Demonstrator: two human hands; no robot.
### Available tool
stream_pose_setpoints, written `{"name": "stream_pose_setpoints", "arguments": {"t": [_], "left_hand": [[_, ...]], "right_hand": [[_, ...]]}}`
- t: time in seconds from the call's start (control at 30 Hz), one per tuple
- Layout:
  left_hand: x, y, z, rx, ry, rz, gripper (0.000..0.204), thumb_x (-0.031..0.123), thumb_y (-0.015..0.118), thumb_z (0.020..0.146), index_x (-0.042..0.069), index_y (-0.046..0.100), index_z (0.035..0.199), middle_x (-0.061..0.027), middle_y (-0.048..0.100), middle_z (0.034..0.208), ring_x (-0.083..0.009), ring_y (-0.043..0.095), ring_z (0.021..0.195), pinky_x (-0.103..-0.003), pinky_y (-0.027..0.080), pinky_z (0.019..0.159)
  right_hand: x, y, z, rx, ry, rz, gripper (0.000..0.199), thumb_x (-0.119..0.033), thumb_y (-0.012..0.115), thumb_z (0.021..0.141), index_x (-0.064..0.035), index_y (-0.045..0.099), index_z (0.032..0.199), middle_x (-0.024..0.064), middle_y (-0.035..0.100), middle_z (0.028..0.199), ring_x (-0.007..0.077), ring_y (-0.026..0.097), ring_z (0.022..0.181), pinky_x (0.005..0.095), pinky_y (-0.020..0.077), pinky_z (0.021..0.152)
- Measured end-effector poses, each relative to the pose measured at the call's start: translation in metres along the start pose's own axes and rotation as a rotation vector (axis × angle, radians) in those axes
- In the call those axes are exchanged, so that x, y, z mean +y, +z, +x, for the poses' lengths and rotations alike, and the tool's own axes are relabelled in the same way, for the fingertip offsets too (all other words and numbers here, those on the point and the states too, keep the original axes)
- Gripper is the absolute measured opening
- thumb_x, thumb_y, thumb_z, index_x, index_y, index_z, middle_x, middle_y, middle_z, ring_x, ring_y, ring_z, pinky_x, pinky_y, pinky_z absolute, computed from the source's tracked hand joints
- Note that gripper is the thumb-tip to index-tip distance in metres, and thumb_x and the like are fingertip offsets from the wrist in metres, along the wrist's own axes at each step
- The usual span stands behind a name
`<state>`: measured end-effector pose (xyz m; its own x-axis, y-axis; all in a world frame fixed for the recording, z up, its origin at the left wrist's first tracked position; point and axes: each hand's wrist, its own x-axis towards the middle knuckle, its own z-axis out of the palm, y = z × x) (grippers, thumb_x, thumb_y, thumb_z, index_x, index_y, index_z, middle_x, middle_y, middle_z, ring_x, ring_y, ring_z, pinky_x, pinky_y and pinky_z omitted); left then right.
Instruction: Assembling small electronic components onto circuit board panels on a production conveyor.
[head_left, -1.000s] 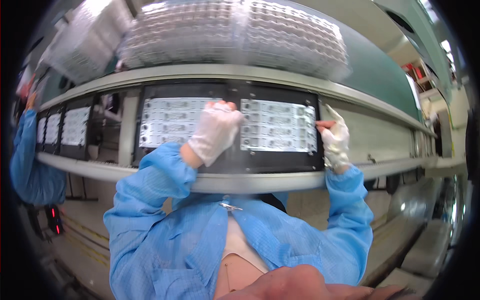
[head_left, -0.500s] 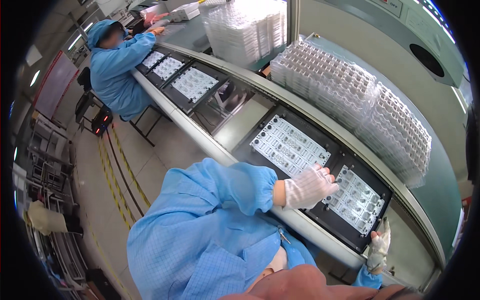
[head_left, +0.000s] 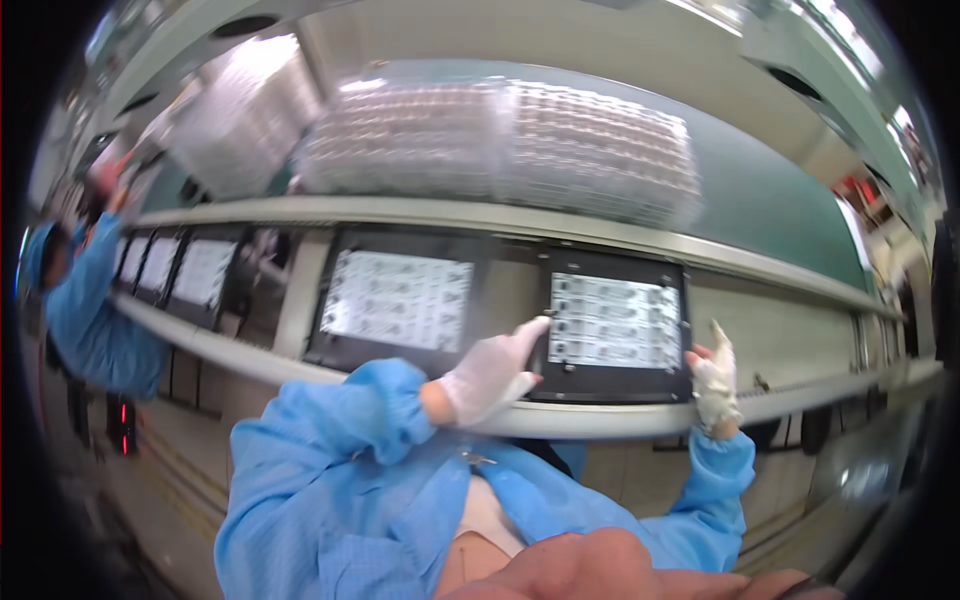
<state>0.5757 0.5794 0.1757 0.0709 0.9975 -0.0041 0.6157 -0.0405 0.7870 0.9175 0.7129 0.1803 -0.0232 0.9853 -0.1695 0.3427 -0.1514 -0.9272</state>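
A black fixture plate (head_left: 610,388) lies on the conveyor line in front of me, carrying a white panel of small circuit boards (head_left: 615,320). At its left edge is my left hand (head_left: 490,378), in a white glove with bare fingertips; index finger and thumb are stretched apart along the plate's side. Beside the right edge stands my right hand (head_left: 715,378), gloved alike, its fingers extended and one fingertip at the plate's side. Neither hand is closed around anything. Farther left, a second black plate (head_left: 390,356) bears another white panel (head_left: 398,300), blurred.
Stacks of clear plastic trays (head_left: 600,150) stand on the green bench (head_left: 770,190) behind the conveyor rail (head_left: 600,232). At the far left a co-worker in a blue coat (head_left: 100,310) sits by more plates on the line. A white front rail (head_left: 620,420) runs before me.
My view has swung to the right. The right plate, formerly close against its neighbour, now sits apart with a gap between them. My left hand has moved from over the panels to the plate's left edge.
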Motion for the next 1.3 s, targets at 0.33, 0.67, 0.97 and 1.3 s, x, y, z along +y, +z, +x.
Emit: {"name": "stream_pose_setpoints", "arguments": {"t": [0.33,0.67,0.97,1.3], "left_hand": [[0.024,0.028,0.015,0.024,-0.07,-0.414,0.074,0.006,0.07,0.08,0.008,0.04,0.148,-0.0192,0.066,0.115,-0.0251,0.068,0.094,-0.036,0.055,0.084],[0.088,0.072,0.092,-0.071,0.128,-0.571,0.056,0.008,0.067,0.083,0.008,0.052,0.137,-0.0175,0.072,0.1,-0.0276,0.071,0.091,-0.039,0.056,0.08],[0.095,0.114,0.218,-0.175,0.089,-0.36,0.054,0.014,0.071,0.079,0.007,0.058,0.131,-0.0177,0.071,0.095,-0.0294,0.071,0.085,-0.039,0.056,0.078],[0.1,0.122,0.269,-0.142,0.068,-0.46,0.056,0.011,0.065,0.076,0.007,0.058,0.131,-0.0184,0.069,0.088,-0.0292,0.07,0.076,-0.039,0.057,0.071]], "right_hand": [[0.022,-0.024,0.026,0.154,-0.22,0.008,0.08,0.01,0.044,0.078,-0.0135,0.035,0.154,0.0132,0.062,0.114,0.0136,0.06,0.086,0.0246,0.0522,0.07],[-0.007,-0.13,0.05,0.398,-0.157,-0.165,0.079,0.01,0.04,0.077,-0.0116,0.036,0.153,0.0123,0.063,0.109,0.0082,0.055,0.072,0.0223,0.0506,0.063],[0.042,-0.191,0.16,0.452,-0.273,-0.149,0.068,0.007,0.042,0.084,-0.009,0.04,0.151,0.0134,0.065,0.108,0.0081,0.058,0.072,0.0225,0.0515,0.064],[0.06,-0.204,0.244,0.453,-0.25,-0.235,0.07,0.011,0.05,0.082,-0.0128,0.044,0.148,0.0125,0.066,0.102,0.0084,0.055,0.064,0.0236,0.0494,0.055]]}}
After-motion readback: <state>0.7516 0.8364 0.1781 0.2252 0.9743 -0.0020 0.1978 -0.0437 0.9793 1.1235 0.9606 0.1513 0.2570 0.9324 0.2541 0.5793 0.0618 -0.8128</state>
